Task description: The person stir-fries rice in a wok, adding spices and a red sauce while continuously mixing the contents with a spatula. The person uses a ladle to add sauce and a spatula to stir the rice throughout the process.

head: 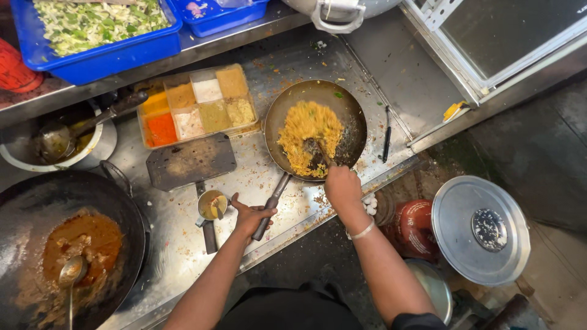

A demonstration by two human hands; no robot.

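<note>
A dark frying pan [351, 119] holding yellow fried rice [304, 131] sits on the steel counter [287, 58]. My left hand [249, 215] grips the pan's long handle [273, 197] near its end. My right hand [342, 186] is closed on a spatula [318, 150] whose blade is buried in the rice at the pan's near side. A thin bangle circles my right wrist.
A divided spice tray [199, 104] lies left of the pan, a small cup of sauce [212, 205] beside my left hand. A big wok [67, 244] with brown gravy and a ladle is at lower left. Blue tubs [92, 30] stand behind. A round metal lid [480, 229] rests at right.
</note>
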